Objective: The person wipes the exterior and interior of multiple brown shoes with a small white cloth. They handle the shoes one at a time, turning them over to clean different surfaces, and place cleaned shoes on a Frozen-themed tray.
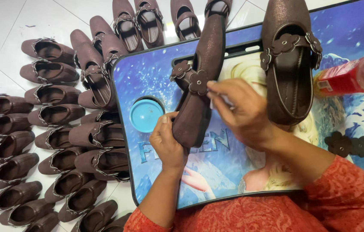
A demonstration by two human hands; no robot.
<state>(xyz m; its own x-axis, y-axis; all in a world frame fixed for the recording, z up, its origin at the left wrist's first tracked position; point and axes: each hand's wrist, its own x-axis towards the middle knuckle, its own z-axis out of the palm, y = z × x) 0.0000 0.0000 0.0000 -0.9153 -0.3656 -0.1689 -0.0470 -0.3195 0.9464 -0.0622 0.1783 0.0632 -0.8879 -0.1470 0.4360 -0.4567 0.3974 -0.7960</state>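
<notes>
My left hand [168, 141] has its grip clamped on the toe end of the brown shoe [201, 81], which I hold on its side above the picture-printed lap tray [156, 73], just right of the round blue lid [146, 115] set in it. My right hand [240, 111] has thumb and forefinger pinched together on the flower trim [199, 82] at the strap, next to a second flower [180, 69]. To do this well, I judge I should keep the shoe steady with the left, press the flower flat and centred on the strap, and keep my fingertips off its edges so it does not skew. The shoe is a slim pointed flat with a faintly glittery, matte brown skin; the flowers are flat, five-lobed cutouts of the same stuff. Right of it a finished shoe [288, 64] lies sole down on the surface, showing a smooth ribbed insole. Further right are a red-labelled bottle [354, 77] and loose flowers [358, 147]. Left of the tray, rows of plain shoes [48, 141] cover the white tiled floor [1, 25].
</notes>
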